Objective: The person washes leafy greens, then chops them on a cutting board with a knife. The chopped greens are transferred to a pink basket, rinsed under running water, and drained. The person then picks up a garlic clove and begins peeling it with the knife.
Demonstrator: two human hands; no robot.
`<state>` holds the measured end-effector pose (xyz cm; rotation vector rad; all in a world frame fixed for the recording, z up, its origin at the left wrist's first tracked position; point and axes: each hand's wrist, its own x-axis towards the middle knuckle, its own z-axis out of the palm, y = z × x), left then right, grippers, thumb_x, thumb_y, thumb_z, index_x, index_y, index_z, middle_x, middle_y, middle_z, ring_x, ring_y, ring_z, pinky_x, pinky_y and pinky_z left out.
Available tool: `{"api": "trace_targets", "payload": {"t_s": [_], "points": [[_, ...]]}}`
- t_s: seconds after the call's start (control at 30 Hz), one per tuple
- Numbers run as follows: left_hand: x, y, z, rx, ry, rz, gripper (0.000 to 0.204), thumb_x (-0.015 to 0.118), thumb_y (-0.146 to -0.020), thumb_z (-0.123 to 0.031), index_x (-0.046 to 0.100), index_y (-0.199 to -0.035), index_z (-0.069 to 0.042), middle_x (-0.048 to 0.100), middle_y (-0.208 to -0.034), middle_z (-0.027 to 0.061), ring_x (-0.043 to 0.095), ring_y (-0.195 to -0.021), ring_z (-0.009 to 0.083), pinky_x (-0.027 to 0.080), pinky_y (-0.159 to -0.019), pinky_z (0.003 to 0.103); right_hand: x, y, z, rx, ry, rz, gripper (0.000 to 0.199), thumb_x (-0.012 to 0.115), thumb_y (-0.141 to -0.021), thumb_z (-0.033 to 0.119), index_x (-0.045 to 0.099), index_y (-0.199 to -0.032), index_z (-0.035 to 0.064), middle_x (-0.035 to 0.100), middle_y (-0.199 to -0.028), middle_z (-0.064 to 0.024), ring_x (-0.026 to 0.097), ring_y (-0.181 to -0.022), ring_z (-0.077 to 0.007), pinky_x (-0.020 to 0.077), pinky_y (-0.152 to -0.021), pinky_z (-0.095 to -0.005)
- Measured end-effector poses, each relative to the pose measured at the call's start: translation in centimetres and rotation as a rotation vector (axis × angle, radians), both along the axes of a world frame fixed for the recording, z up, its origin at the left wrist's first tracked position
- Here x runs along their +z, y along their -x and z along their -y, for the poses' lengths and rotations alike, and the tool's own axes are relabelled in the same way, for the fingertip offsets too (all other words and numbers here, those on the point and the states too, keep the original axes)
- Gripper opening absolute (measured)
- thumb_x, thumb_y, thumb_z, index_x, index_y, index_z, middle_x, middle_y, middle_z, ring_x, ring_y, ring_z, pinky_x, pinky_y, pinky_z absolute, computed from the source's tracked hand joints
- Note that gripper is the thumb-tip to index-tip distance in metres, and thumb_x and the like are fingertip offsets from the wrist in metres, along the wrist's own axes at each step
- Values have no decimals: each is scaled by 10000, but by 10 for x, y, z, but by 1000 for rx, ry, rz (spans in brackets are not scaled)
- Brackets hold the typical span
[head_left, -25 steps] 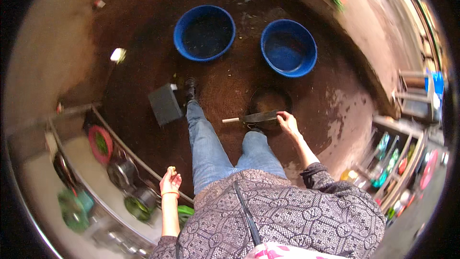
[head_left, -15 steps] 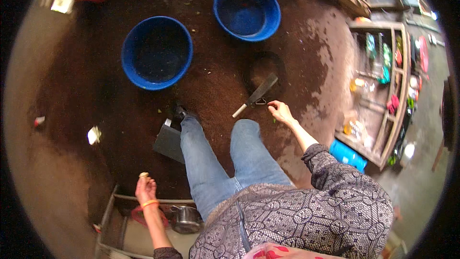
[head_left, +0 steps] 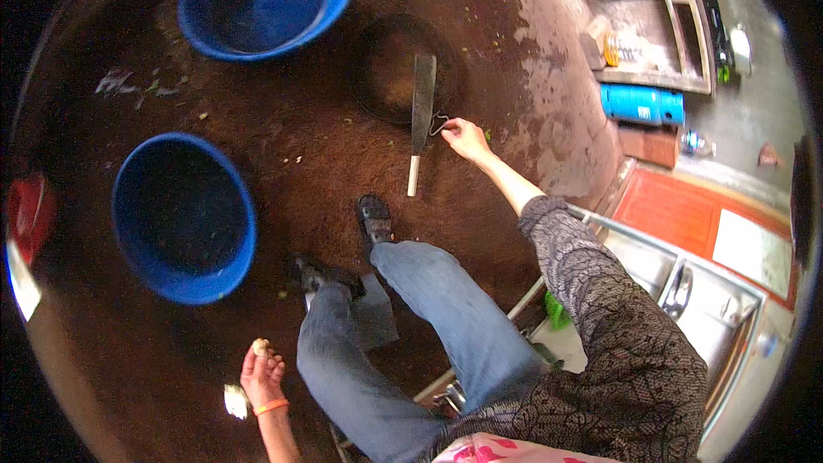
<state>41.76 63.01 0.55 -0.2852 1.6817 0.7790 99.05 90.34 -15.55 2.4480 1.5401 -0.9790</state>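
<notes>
My right hand is stretched forward, its fingertips closed on the bent wire handle of a dark round pan on the floor. Across the pan's near rim lies a broad-bladed knife, its white handle pointing towards me. At lower left my left hand, with an orange band at the wrist, pinches a small pale lump; I cannot make out what it is. Both hands are well apart.
Two blue basins stand on the brown floor, left and far left. A grey flat board lies by my shoes. To the right are a metal sink, a blue gas cylinder and a wooden rack.
My view has turned to the right, and my legs have shifted. My right hand has reached the wire handle and closed on it. The left hand still pinches the pale lump.
</notes>
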Motion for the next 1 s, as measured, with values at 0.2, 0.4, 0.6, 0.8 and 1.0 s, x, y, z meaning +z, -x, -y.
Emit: {"api": "trace_targets", "payload": {"t_s": [0.2,0.4,0.6,0.8,1.0], "points": [[-230,-10,-127,-272,-93,77,289,736,-893,-236,669,-1123,-75,657,-900,-3,602,-718,104,522,-653,218,-190,-7,11,-205,-174,142,1051,865,-641,488,349,-1448,56,388,-1342,-263,395,-1282,-411,380,-1085,-483],[-315,-99,-249,-594,-384,116,348,688,-909,-141,627,-1236,-38,697,-1053,45,658,-824,123,554,-738,246,-262,-6,27,-309,-376,77,1233,857,-608,185,64,-1546,91,238,-1370,-267,379,-1250,-419,387,-1095,-448],[-268,-141,-279,-754,-684,90,320,666,-918,-94,640,-1229,-22,695,-1075,58,666,-838,142,579,-739,280,-229,-23,32,-556,-290,116,1186,780,-632,213,62,-1563,54,461,-1380,-279,512,-1256,-395,469,-1013,-420],[-149,-75,-202,-668,-788,-189,338,660,-965,-290,667,-1187,-35,640,-836,1,601,-689,94,539,-622,249,-177,-41,67,-426,-649,-191,758,715,-681,285,549,-1350,-28,700,-1119,-177,657,-1032,-276,495,-929,-359],[-89,-53,-121,-477,-898,-186,363,620,-989,-290,635,-1259,-47,646,-1084,-5,584,-816,101,523,-757,238,-76,31,96,-242,-388,-900,730,772,-787,471,581,-1330,22,594,-729,-3,522,-557,-83,428,-488,-256]]}}
